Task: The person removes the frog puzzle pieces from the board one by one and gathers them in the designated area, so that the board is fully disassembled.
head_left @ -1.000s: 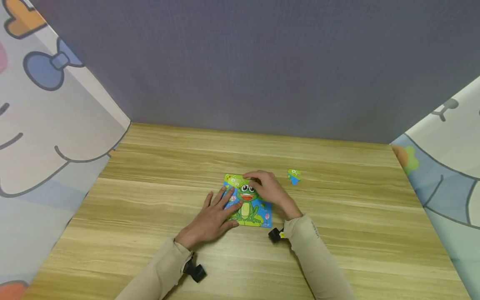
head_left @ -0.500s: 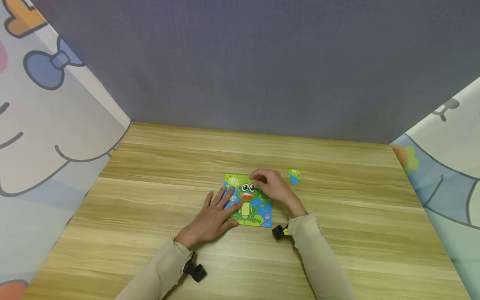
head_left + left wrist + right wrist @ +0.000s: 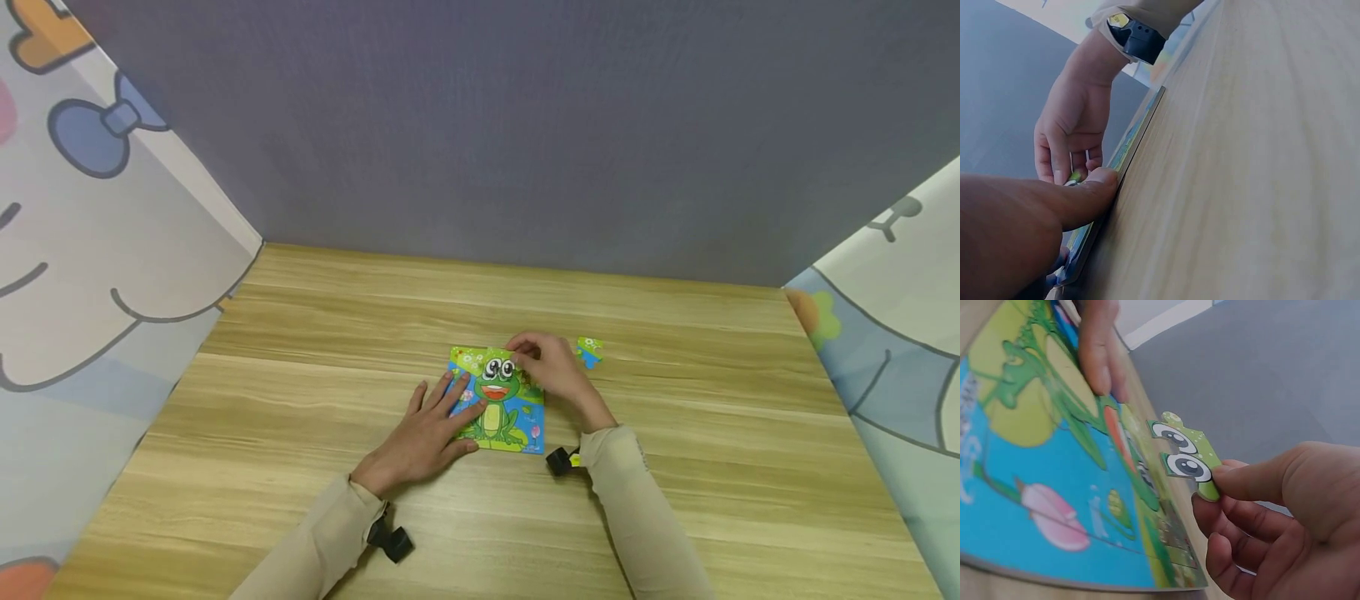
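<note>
A frog jigsaw puzzle (image 3: pixel 530 433) in a flat square board lies on the wooden table, with a green and blue picture. My left hand (image 3: pixel 422 439) rests on its left side, fingers spread and straight. Between thumb and forefinger, my right hand (image 3: pixel 557 371) pinches a puzzle piece (image 3: pixel 1194 459) that shows the frog's two eyes. In the right wrist view this piece is lifted and tilted above the board's far part, over the frog's head. One more puzzle piece (image 3: pixel 590 351), green and blue, lies on the table just past the right hand.
The wooden table (image 3: pixel 315 400) spreads out on all sides of the board. A dark grey panel (image 3: pixel 510 142) rises at its far edge. Walls with cartoon prints (image 3: pixel 90 350) flank it left and right.
My right hand has moved slightly right and lifted the eye piece up from the board. The left hand keeps its place, and the loose piece lies where it was.
</note>
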### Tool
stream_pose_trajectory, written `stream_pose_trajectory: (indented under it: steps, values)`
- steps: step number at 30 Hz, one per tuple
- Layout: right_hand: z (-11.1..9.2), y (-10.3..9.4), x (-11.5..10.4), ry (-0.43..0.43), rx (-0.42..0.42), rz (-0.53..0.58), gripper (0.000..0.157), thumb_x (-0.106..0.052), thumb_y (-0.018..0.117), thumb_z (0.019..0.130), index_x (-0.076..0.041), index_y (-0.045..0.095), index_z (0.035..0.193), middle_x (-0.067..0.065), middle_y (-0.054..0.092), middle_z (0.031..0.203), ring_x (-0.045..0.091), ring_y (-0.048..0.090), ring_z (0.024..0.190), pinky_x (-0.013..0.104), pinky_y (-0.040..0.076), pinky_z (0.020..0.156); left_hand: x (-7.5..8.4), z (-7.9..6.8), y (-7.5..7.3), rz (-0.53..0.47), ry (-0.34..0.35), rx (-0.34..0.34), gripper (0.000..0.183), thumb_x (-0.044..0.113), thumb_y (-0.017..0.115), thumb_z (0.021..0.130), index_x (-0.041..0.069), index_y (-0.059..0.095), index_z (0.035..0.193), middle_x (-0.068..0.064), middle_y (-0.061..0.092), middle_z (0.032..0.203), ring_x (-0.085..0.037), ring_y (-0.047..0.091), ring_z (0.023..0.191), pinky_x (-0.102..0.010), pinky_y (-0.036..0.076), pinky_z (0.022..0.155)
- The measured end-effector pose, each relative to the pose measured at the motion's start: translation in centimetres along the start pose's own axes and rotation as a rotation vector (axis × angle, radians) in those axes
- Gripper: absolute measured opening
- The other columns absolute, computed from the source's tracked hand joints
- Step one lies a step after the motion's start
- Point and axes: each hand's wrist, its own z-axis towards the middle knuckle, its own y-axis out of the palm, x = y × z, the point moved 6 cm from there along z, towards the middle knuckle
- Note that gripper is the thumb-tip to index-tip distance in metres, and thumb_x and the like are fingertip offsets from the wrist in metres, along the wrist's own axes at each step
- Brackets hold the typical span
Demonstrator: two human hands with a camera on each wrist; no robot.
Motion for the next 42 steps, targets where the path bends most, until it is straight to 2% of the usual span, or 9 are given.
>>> stream_pose_trajectory:
  steps: [5,10,17,23,29,39,42]
  values:
    - [0.0,-1.1,-0.1,-0.012,0.029,0.057,0.016,-0.006,0.063,0.097,-0.002,0.072,0.110,0.016,0.074,0.105,0.020,0.066,0.086,0.027,0.053,0.075,0.0,-0.1,-0.1,-0.001,0.001,0.001,0.059,0.046,0.052,0.102,0.022,0.041,0.154,-0.017,0.014,0.169,-0.040,0.006,0.158,-0.069,0.010,0.121]
    - [0.0,-2.7,0.1,-0.036,0.083,0.059,0.016,-0.003,0.065,0.095,0.002,0.072,0.109,0.020,0.074,0.102,0.016,0.065,0.083,0.022,0.050,0.074,0.0,0.0,-0.1,0.001,-0.002,-0.001,0.059,0.047,0.051,0.102,0.022,0.040,0.155,-0.016,0.013,0.169,-0.039,0.006,0.158,-0.068,0.009,0.121]
    - [-0.6,-4.9,1.7,0.035,0.130,0.121,0.019,-0.004,0.064,0.096,0.001,0.072,0.113,0.021,0.073,0.104,0.010,0.060,0.081,0.019,0.048,0.071,0.2,0.2,-0.2,-0.004,0.001,0.007,0.059,0.046,0.052,0.102,0.022,0.042,0.154,-0.015,0.013,0.169,-0.038,0.006,0.158,-0.068,0.009,0.122]
    - [-1.4,-6.2,3.1,0.057,0.151,0.154,0.021,-0.003,0.062,0.097,0.005,0.071,0.114,0.025,0.071,0.108,0.003,0.060,0.081,0.020,0.050,0.072,0.1,0.1,-0.2,-0.006,-0.001,0.007,0.058,0.046,0.052,0.102,0.022,0.042,0.154,-0.016,0.013,0.169,-0.039,0.007,0.158,-0.068,0.009,0.122]
    - [-2.0,-7.1,4.2,0.069,0.148,0.178,0.024,-0.007,0.060,0.099,0.005,0.070,0.117,0.021,0.069,0.109,0.001,0.059,0.083,0.021,0.050,0.073,-0.1,-0.1,0.0,-0.008,-0.024,-0.015,0.059,0.046,0.051,0.102,0.023,0.040,0.155,-0.016,0.011,0.170,-0.039,0.005,0.158,-0.067,0.008,0.122]
    - [-3.0,-8.8,5.9,0.120,0.155,0.151,0.026,-0.011,0.059,0.101,0.004,0.068,0.121,0.023,0.067,0.116,-0.002,0.058,0.086,0.018,0.051,0.076,0.0,-0.1,0.1,-0.005,-0.002,-0.006,0.059,0.046,0.050,0.102,0.022,0.040,0.155,-0.015,0.011,0.170,-0.038,0.004,0.158,-0.069,0.008,0.121]
    - [-3.3,-9.4,6.5,0.124,0.177,0.133,0.025,-0.011,0.060,0.100,0.003,0.069,0.119,0.009,0.070,0.107,-0.003,0.058,0.085,0.018,0.051,0.075,0.0,-0.1,0.1,-0.002,0.000,-0.007,0.059,0.047,0.050,0.102,0.023,0.040,0.155,-0.015,0.011,0.170,-0.038,0.004,0.158,-0.069,0.008,0.122]
